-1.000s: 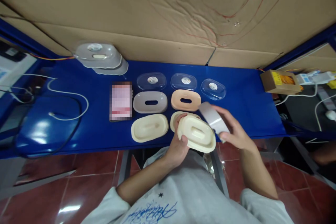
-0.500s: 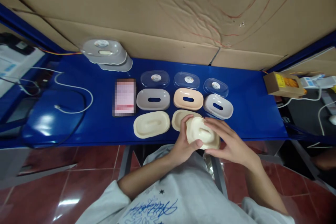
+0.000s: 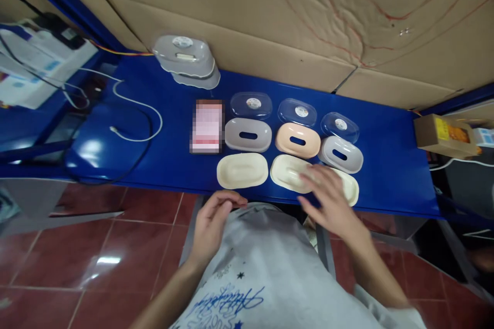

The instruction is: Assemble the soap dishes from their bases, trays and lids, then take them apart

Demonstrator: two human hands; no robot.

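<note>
My right hand (image 3: 328, 198), fingers spread, hovers over the right cream oval tray (image 3: 351, 188) and the edge of the middle cream tray (image 3: 285, 170). It covers much of the right tray; whether it touches either one I cannot tell. By the table's front edge, my left hand (image 3: 216, 218) has loosely bent fingers and holds nothing. Nearest to it is the left cream tray (image 3: 242, 170). Behind the trays stand a mauve-grey slotted cover (image 3: 235, 135), a peach one (image 3: 285, 140) and a pale grey one (image 3: 349, 158).
Three clear oval lids (image 3: 266, 105) with round labels lie behind the covers. A stacked grey box with clear lid (image 3: 196, 59) stands at the back. Left are a blurred-out tablet-like slab (image 3: 207, 127) and a white cable (image 3: 154, 113); a cardboard box (image 3: 434, 136) is right.
The pale grey cover went from my right hand to the table. The cream tray I held in both hands now lies at the row's right end. My left hand has withdrawn leftward.
</note>
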